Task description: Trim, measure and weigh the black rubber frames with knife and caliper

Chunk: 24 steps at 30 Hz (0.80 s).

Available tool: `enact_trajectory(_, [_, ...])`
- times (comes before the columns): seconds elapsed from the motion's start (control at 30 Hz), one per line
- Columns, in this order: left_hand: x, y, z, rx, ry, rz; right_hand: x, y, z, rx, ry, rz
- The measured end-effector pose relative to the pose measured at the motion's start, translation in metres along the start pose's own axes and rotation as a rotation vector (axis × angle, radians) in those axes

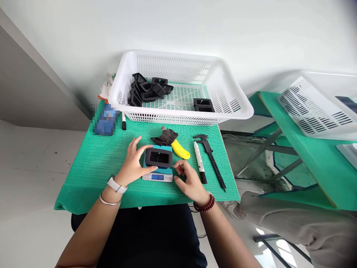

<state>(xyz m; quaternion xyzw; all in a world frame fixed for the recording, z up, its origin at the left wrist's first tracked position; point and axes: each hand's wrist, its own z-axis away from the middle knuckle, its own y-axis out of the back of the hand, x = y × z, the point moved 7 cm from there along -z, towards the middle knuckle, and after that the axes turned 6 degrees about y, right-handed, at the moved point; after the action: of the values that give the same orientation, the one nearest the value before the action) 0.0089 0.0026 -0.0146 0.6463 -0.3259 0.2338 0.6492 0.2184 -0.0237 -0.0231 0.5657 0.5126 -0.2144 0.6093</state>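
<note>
A black rectangular plastic frame [151,158] lies on a small digital scale [146,178] with a teal top, whose lit display has a reading I cannot make out fully. My left hand [133,163] reaches in from the left, thumb at the frame's lower edge and index finger at its upper edge, other fingers spread. To the right of the scale, my right hand [191,181] is loosely curled, thumb apart from the fingers, with nothing visible in it. Just behind the scale are a yellow-handled tool [180,150] and a dark crumpled piece [169,136] against it.
Along the back stands a white plastic basket [178,115] holding several black frames [147,89]. A marker [199,160] and black caliper [213,160] lie on the right. Another marker [124,122] and a blurred blue item [106,120] are at left. A person's leg [292,216] shows nearby.
</note>
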Motion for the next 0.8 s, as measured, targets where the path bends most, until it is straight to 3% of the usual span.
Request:
enact_trajectory(0.27, [0.001,0.006,-0.006,0.135,0.040,0.123,-0.002,0.006,0.001,0.123,0.051,-0.005])
enact_trajectory(0.37, [-0.005,0.017,-0.008,0.173,0.116,0.396,-0.006,0.018,-0.001,0.268,0.092,0.064])
enact_trajectory(0.47, [-0.006,0.030,-0.017,0.184,0.181,0.756,-0.015,0.031,-0.012,0.390,0.145,0.294])
enact_trajectory(0.53, [-0.001,0.038,-0.028,0.182,0.176,0.952,-0.017,0.032,-0.026,0.340,0.144,0.460])
enact_trajectory(0.6, [0.005,0.040,-0.041,0.108,0.181,1.114,-0.013,0.029,-0.039,0.217,0.112,0.567])
enact_trajectory(0.7, [0.009,0.032,-0.059,0.000,0.241,1.208,-0.003,0.025,-0.052,0.045,0.073,0.652])
enact_trajectory(0.8, [0.006,0.018,-0.069,-0.058,0.304,1.246,0.002,0.026,-0.056,-0.035,0.101,0.747])
